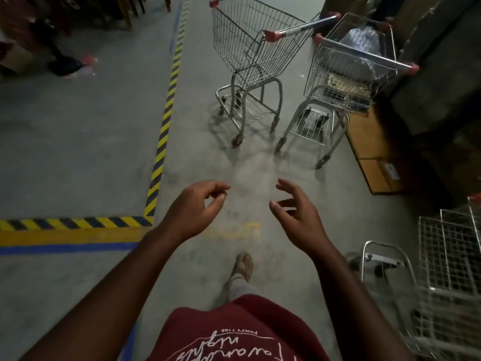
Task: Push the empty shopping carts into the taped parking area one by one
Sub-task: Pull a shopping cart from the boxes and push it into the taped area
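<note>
Carts stand ahead of us on the concrete floor [78, 152]: an empty cart [250, 56] right of the striped tape [166, 118], and just beside it a loaded cart [346, 74] holding a bag and boxes. More wire carts [447, 269] sit at our right. Our left hand [194, 211] and right hand [299, 212] hover apart, fingers loosely curled, holding nothing, well short of either handle.

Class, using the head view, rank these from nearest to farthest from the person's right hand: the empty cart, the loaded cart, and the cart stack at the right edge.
From the right hand:
1. Cart stack, low at the right edge.
2. Loaded cart, ahead and to the right.
3. Empty cart, ahead, slightly left of the loaded one.
</note>
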